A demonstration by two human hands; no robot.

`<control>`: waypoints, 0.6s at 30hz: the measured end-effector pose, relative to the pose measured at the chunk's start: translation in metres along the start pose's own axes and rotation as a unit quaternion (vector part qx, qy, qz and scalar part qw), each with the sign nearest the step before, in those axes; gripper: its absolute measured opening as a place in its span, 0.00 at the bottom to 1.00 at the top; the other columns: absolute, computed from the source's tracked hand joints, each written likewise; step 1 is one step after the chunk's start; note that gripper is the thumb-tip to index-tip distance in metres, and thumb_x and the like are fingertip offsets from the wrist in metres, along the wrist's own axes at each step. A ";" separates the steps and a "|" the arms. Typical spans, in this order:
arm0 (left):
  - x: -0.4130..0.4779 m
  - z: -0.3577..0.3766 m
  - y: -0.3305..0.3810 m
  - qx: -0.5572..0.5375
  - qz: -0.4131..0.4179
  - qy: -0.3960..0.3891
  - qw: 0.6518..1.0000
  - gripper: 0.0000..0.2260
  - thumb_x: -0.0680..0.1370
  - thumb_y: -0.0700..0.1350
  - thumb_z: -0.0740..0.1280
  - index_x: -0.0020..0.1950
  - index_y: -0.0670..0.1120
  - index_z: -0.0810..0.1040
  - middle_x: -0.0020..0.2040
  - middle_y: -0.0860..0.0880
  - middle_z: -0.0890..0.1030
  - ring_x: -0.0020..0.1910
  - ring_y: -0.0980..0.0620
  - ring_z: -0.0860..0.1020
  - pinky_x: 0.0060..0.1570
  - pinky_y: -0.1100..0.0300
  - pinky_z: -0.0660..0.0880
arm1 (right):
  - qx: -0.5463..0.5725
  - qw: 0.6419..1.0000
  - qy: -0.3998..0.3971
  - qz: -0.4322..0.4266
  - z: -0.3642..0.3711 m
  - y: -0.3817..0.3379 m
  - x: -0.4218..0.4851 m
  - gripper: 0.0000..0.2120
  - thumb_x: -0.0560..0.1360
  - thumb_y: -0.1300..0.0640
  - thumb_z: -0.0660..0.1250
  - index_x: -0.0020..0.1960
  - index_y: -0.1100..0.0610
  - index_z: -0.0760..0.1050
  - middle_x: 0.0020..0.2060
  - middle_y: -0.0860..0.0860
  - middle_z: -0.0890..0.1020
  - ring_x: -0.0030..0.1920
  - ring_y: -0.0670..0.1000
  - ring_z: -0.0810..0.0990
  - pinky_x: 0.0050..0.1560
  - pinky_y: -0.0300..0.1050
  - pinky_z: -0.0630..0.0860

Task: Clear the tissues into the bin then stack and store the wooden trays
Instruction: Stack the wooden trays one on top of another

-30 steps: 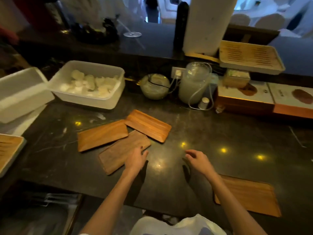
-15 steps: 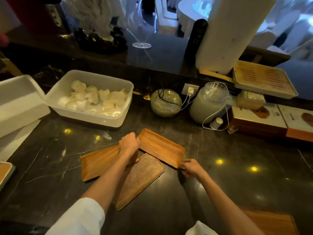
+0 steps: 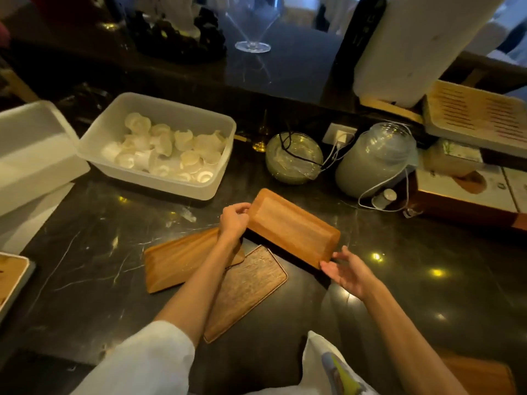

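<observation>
A rectangular, orange-brown wooden tray with a shallow rim point(image 3: 293, 228) is held tilted above a dark marble counter point(image 3: 399, 280), gripped at two opposite corners. Its far-left corner is pinched by the left hand point(image 3: 234, 220), fingers curled over the rim, while its near-right corner is touched by the fingertips of the right hand point(image 3: 346, 270), whose palm is turned up and fingers loosely spread. Just beneath and to the left, a second orange-brown wooden tray point(image 3: 176, 259) is laid flat on the counter, partly hidden by the left forearm. Beside it, nearer the viewer, a darker, rough-grained brown wooden tray point(image 3: 251, 289) is laid flat (its far corner appears to be overlapped by the second tray). Beyond the trays, a translucent white plastic tub point(image 3: 119, 121) filled with pale crumpled tissues point(image 3: 168, 149) is set near the counter's back edge. To the right of the tub, a round glass bowl point(image 3: 293, 158) and a clear lidded jar point(image 3: 376, 159) wrapped in white cable are seen.
</observation>
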State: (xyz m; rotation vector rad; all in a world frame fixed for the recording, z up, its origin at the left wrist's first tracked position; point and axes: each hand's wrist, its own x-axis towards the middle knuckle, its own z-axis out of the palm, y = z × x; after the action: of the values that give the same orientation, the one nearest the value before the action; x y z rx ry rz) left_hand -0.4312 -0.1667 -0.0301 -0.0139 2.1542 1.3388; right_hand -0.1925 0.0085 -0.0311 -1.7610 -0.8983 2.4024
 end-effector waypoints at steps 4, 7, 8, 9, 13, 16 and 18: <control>-0.058 0.010 0.015 -0.306 0.010 -0.047 0.951 0.11 0.78 0.43 0.62 0.49 0.49 0.84 0.51 0.47 0.83 0.52 0.50 0.79 0.50 0.52 0.78 | 0.108 0.985 -0.053 -0.125 -0.033 -0.002 -0.037 0.21 0.80 0.41 0.55 0.50 0.58 0.74 0.56 0.62 0.80 0.55 0.57 0.82 0.51 0.53 0.81; -0.097 0.028 0.018 -0.369 0.036 -0.092 0.924 0.11 0.78 0.47 0.64 0.58 0.47 0.81 0.54 0.48 0.83 0.53 0.51 0.80 0.45 0.58 0.79 | 0.001 0.975 -0.023 -0.219 -0.051 0.002 -0.068 0.11 0.79 0.52 0.63 0.58 0.56 0.77 0.59 0.52 0.80 0.53 0.48 0.82 0.51 0.47 0.76; -0.109 0.037 0.017 -0.358 0.046 -0.099 0.927 0.14 0.79 0.43 0.64 0.64 0.49 0.77 0.58 0.51 0.82 0.56 0.53 0.80 0.46 0.61 0.79 | -0.050 0.966 -0.001 -0.253 -0.061 0.007 -0.074 0.16 0.78 0.60 0.65 0.65 0.54 0.74 0.62 0.50 0.77 0.57 0.47 0.80 0.55 0.48 0.77; -0.119 0.046 0.014 -0.351 0.053 -0.108 0.929 0.19 0.79 0.38 0.63 0.69 0.50 0.73 0.63 0.52 0.79 0.60 0.54 0.78 0.48 0.62 0.78 | -0.072 0.960 0.011 -0.272 -0.072 0.012 -0.076 0.24 0.77 0.65 0.65 0.71 0.52 0.68 0.65 0.48 0.74 0.62 0.48 0.76 0.61 0.50 0.75; -0.164 0.078 -0.001 -0.313 -0.003 -0.142 0.939 0.25 0.80 0.34 0.59 0.76 0.50 0.63 0.71 0.48 0.71 0.65 0.48 0.75 0.58 0.51 0.75 | -0.061 0.958 0.041 -0.277 -0.117 0.027 -0.099 0.31 0.76 0.69 0.64 0.76 0.56 0.60 0.71 0.55 0.70 0.62 0.48 0.75 0.58 0.43 0.74; -0.195 0.100 0.002 -0.193 0.006 -0.175 0.965 0.24 0.81 0.38 0.60 0.76 0.50 0.61 0.72 0.43 0.69 0.65 0.46 0.73 0.62 0.48 0.74 | -0.061 0.954 0.049 -0.290 -0.156 0.020 -0.113 0.27 0.76 0.69 0.64 0.74 0.60 0.65 0.70 0.58 0.72 0.58 0.46 0.76 0.56 0.39 0.74; -0.216 0.114 0.020 -0.094 0.059 -0.231 0.967 0.30 0.80 0.41 0.63 0.78 0.55 0.54 0.74 0.48 0.65 0.68 0.44 0.71 0.63 0.44 0.74 | -0.045 0.947 0.053 -0.314 -0.185 0.000 -0.126 0.27 0.76 0.69 0.65 0.73 0.58 0.66 0.70 0.57 0.73 0.64 0.49 0.75 0.64 0.45 0.72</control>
State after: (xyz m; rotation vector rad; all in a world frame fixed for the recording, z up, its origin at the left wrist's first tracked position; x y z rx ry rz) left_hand -0.2056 -0.1265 0.0558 0.3256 1.6544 1.4428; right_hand 0.0163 0.0436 0.0419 -1.3289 -1.3217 1.8634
